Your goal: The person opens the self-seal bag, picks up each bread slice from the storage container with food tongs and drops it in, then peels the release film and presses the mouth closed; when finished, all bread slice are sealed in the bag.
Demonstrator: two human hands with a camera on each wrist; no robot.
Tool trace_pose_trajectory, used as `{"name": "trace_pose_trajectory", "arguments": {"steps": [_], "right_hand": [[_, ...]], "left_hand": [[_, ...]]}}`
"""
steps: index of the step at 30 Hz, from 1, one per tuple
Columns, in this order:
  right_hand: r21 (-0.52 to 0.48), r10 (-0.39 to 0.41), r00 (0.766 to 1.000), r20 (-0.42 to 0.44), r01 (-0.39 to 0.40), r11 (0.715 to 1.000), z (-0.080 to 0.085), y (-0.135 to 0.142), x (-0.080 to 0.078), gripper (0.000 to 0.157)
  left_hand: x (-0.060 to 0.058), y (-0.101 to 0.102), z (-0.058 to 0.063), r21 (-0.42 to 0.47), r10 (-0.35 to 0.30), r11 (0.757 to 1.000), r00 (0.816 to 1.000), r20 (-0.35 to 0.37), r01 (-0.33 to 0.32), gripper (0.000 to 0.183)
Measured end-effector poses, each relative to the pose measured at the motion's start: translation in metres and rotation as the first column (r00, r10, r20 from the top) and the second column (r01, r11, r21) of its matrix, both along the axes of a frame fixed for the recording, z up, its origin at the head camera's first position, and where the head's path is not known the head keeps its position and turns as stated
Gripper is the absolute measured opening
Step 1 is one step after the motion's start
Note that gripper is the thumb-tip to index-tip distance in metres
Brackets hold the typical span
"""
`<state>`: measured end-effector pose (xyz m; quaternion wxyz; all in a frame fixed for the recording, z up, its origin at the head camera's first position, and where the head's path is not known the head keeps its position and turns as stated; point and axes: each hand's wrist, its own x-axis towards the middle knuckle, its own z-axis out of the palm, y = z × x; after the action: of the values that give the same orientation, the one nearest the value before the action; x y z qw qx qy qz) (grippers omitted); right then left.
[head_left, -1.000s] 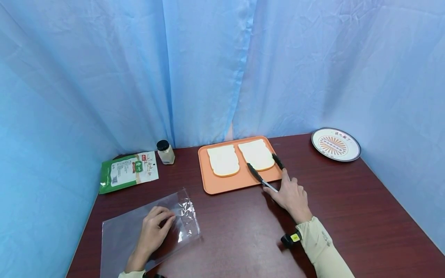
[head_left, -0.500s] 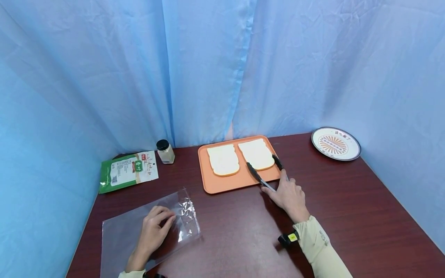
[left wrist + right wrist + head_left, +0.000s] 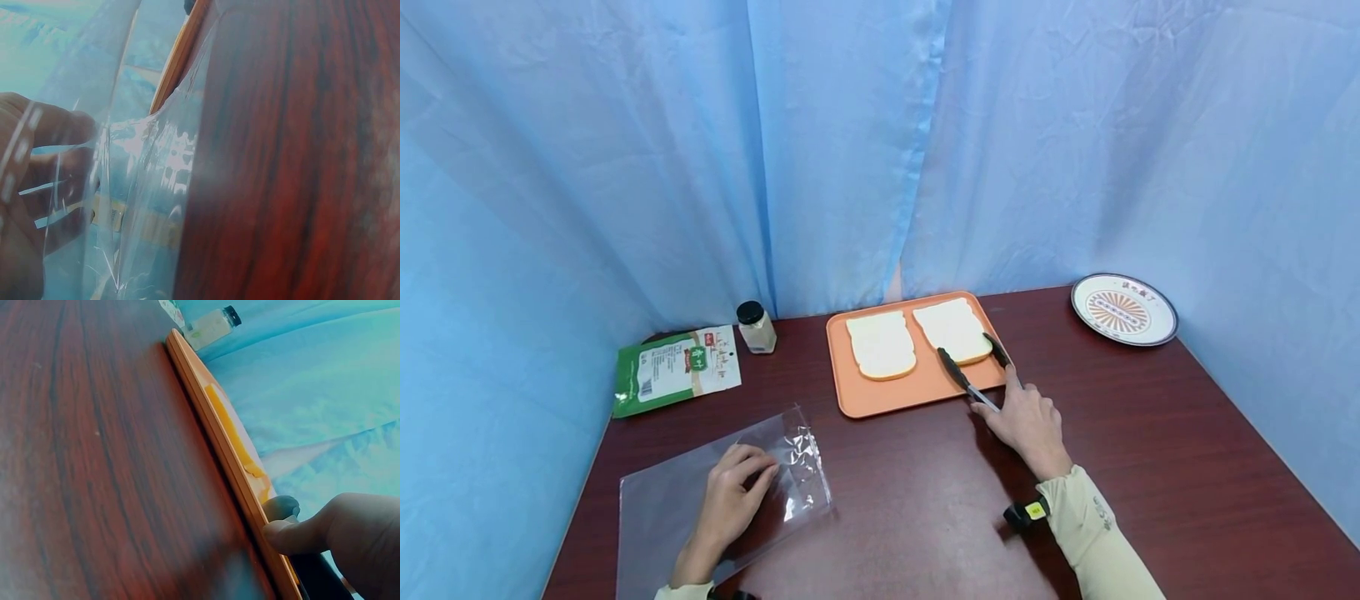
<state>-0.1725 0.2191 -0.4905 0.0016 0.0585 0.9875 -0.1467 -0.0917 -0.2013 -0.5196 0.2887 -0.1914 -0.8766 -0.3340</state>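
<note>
Presently, the right hand (image 3: 1026, 423) grips a pair of tongs (image 3: 953, 368), thumb along one arm and index finger along the other, the arms spread apart. The black tips reach over the near rim of an orange tray (image 3: 887, 403) and stand either side of the near end of the right bread slice (image 3: 951, 329); contact with the slice cannot be confirmed. The left bread slice (image 3: 882, 346) lies flat on the same tray, just beside and apart from its neighbour.

The left hand (image 3: 727, 496) pinches the film of a clear plastic bag (image 3: 658, 508) near its creased end, the bag spread on the dark wood-grain counter (image 3: 910, 508).

As to surroundings: a black-capped jar (image 3: 758, 335) stands upright left of the tray, with a green and white packet (image 3: 673, 371) lying next to it, beyond the bag. A white patterned plate (image 3: 1123, 310) sits at the far right, well apart from the tray. Blue curtains (image 3: 842, 167) close off the back and sides. Obstructions noted: the tray's raised rim lies between right hand and slices, and that hand hides the tongs' rear portion.
</note>
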Motion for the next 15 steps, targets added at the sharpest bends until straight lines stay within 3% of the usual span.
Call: {"name": "trace_pose_trajectory", "arguments": {"steps": [15], "right_hand": [[0.028,0.039,0.997,-0.073,-0.037,0.999,-0.012,0.013,0.004,0.082]], "left_hand": [[0.001,0.001,0.002,-0.017,0.028,0.999,0.999,0.021,-0.028,0.017]]}}
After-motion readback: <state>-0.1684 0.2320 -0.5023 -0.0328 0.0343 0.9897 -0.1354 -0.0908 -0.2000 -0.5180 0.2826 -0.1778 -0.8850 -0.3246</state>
